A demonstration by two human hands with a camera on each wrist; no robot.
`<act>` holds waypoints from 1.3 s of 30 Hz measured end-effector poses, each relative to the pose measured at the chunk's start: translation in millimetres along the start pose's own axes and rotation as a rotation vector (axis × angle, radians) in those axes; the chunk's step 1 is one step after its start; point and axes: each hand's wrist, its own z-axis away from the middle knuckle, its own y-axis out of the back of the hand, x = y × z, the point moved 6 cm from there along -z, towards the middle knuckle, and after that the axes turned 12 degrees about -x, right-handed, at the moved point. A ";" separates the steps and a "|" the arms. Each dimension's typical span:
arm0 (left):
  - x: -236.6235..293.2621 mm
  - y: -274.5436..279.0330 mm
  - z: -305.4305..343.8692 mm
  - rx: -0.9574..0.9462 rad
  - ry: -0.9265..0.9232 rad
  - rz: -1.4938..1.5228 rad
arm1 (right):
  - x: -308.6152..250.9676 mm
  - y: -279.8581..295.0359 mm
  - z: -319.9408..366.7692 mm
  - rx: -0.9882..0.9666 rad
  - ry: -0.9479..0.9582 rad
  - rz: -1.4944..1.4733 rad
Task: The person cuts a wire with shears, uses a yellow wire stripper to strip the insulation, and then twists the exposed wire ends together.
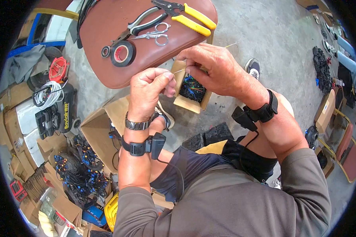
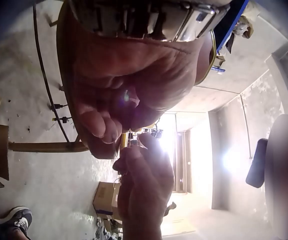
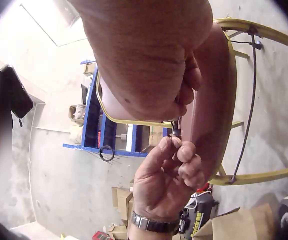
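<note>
Both hands meet above the front edge of a brown padded seat (image 1: 154, 53). My left hand (image 1: 149, 89) pinches one end of a thin wire (image 1: 180, 71) between thumb and forefinger. The right hand (image 1: 217, 69) pinches the same wire a short way off, its fingers curled. A pale wire tip (image 1: 232, 44) sticks out beyond the right knuckles. Between the fingertips in the right wrist view shows a small dark piece (image 3: 176, 132), its kind unclear. Seen from the left wrist, the right hand (image 2: 145, 185) is close to the left fingers (image 2: 101, 127).
On the seat lie yellow-handled wire strippers (image 1: 192, 19), pliers (image 1: 148, 21), small scissors (image 1: 157, 34) and black tape rolls (image 1: 131, 53). Below the hands stands a carton (image 1: 186, 104) of dark connectors. Left on the floor are bundled wires (image 1: 81, 173) and a black compressor (image 1: 68, 104).
</note>
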 end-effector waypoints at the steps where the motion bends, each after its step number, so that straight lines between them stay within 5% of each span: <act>1: 0.9 -0.3 0.0 0.001 -0.001 -0.010 | -0.5 0.4 0.1 0.000 0.002 0.001; 16: 6.5 0.4 0.2 -0.030 -0.014 -0.015 | -0.1 1.0 -0.3 0.015 -0.002 -0.002; 28: 18.4 2.6 5.4 0.120 -0.179 -0.392 | 7.3 -2.0 3.3 -0.001 -0.055 -0.032; 39: 16.0 18.7 4.2 0.132 -0.138 -0.152 | 8.0 4.6 1.6 0.017 -0.069 -0.023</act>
